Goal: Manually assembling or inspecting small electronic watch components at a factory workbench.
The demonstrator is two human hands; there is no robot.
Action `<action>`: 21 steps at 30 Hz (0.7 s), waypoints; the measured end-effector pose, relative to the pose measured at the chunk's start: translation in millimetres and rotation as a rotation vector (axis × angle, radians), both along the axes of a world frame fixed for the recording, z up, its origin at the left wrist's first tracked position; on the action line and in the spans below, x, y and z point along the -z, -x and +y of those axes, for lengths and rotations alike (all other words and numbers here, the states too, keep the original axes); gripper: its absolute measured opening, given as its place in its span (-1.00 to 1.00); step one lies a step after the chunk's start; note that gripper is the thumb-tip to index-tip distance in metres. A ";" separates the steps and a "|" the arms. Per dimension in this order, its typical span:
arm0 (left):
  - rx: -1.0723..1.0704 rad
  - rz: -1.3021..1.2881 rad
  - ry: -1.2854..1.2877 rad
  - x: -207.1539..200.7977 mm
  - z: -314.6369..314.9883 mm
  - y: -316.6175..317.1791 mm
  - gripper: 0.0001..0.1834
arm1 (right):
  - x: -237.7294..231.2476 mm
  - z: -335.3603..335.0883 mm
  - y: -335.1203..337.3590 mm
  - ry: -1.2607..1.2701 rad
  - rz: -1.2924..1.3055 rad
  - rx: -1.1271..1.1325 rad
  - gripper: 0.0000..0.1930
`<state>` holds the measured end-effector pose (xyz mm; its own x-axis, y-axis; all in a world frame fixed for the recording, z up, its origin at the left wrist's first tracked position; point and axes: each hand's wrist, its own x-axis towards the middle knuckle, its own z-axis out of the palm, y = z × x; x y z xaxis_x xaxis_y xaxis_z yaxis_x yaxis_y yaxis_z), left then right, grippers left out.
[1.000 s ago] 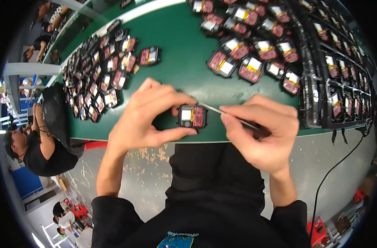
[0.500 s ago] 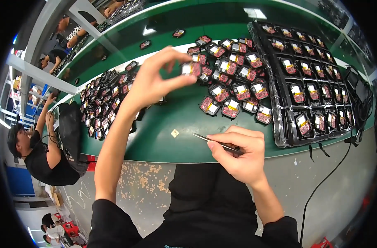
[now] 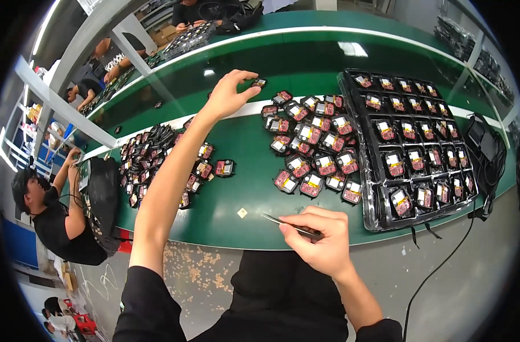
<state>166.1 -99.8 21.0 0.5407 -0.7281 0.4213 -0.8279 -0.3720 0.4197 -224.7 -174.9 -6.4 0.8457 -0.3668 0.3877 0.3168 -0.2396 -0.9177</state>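
My left hand [image 3: 228, 97] reaches over the far edge of the green bench, thumb and fingers apart, with nothing visibly gripped. Just beyond its fingertips is a small black-framed circuit module [image 3: 260, 83], lying on the green strip behind the white ledge. My right hand [image 3: 322, 236] is closed around a pair of tweezers [image 3: 277, 219], whose tips point left above the near part of the bench. Left of those tips lies a small pale square piece [image 3: 242, 212]. A group of similar modules [image 3: 311, 185] with red boards and white blocks lies beyond the tweezers.
A black compartment tray [image 3: 374, 219] filled with modules stands on the right, beside a coiled black cable [image 3: 491, 148]. Another heap of modules [image 3: 146, 157] lies at the left. A single module [image 3: 225, 168] sits right of that heap. A co-worker [image 3: 71, 216] sits at far left.
The module my left hand held is gone from its fingers, and that hand is now emptied and farther out. My right hand keeps the tweezers. The whole view has tilted upward.
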 end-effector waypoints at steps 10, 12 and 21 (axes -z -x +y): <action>0.020 -0.071 -0.116 30.7 -31.4 -36.5 -0.60 | -3.0 1.9 0.3 0.008 0.033 0.021 -0.86; 0.046 -0.078 -0.139 25.8 -9.7 -50.0 -0.58 | -0.2 2.1 0.4 0.009 0.036 0.007 -0.86; 0.084 0.120 -0.170 13.0 7.5 -58.1 -0.48 | -1.7 1.3 0.9 0.031 0.037 0.004 -0.84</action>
<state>224.2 -92.3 8.0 0.5141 -0.8277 0.2251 -0.8070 -0.3779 0.4539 -225.7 -173.7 -4.7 0.8583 -0.3585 0.3672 0.2818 -0.2689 -0.9210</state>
